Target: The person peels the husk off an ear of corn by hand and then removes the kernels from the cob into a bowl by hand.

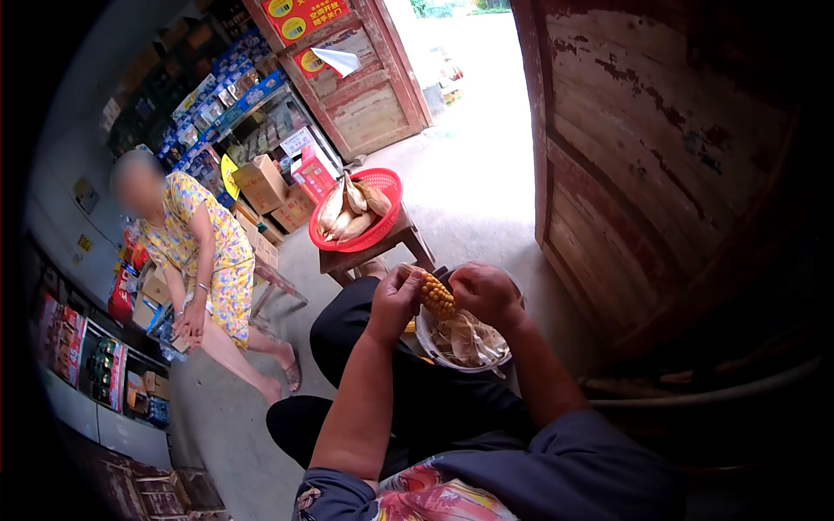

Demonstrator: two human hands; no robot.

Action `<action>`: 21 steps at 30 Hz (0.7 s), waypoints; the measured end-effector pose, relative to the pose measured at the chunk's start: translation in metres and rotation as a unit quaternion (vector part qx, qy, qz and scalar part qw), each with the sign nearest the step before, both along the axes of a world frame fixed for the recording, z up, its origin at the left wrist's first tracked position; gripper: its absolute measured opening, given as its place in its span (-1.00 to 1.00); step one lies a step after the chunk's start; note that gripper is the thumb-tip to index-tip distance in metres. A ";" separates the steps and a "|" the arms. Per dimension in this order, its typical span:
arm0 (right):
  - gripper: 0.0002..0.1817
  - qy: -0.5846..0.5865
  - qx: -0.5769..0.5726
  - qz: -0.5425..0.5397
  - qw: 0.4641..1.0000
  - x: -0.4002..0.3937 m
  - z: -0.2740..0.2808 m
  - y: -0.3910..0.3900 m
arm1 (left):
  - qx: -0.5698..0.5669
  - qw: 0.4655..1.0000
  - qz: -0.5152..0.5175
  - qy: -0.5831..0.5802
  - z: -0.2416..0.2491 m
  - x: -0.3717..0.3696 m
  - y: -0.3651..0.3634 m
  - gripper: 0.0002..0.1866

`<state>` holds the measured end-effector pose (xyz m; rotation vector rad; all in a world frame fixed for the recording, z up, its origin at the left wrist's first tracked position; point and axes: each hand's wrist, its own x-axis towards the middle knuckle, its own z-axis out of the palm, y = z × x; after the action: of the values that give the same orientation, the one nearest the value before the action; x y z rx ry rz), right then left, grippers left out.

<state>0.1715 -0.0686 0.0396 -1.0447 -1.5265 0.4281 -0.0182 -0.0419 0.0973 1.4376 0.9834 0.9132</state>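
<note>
My left hand (397,297) is closed around one end of a yellow corn cob (437,298), which is held above a basin (427,334). Against the cob's other side is my right hand (483,293), its fingers curled; what they grip, if anything, is hidden. Pale dry husks (466,340) lie in the basin between my knees, just under both hands. Beyond my left hand, a red plastic basket (395,184) with several husk-covered ears (352,208) rests on a small wooden stool (395,247).
A person in a yellow patterned outfit (208,226) sits on a stool at the left. Cardboard boxes (261,184) and stocked shelves stand behind. An open wooden door (365,95) is at the back; another wooden panel (634,174) rises close on the right.
</note>
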 end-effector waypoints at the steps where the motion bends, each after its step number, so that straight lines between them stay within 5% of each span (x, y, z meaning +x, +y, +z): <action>1: -0.92 0.000 0.001 0.000 1.000 0.001 -0.002 0.001 | -0.034 0.999 0.009 -0.038 0.002 0.000 -0.001 -0.80; 5: -0.91 0.102 -0.066 0.033 0.992 0.006 -0.010 0.003 | -0.051 0.998 0.025 -0.038 0.007 0.001 -0.001 -0.76; 7: -0.89 0.254 -0.151 0.111 0.949 0.005 -0.003 -0.001 | -0.043 0.995 0.057 -0.067 0.008 0.003 -0.001 -0.74; 21: -0.80 0.300 -0.192 0.233 0.905 -0.003 0.005 -0.006 | -0.042 0.998 -0.008 -0.054 0.003 -0.006 0.003 -0.74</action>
<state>0.1683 -0.0743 0.0451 -0.7184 -1.1302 1.3034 -0.0246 -0.0388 0.1005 1.3102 0.9175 0.9184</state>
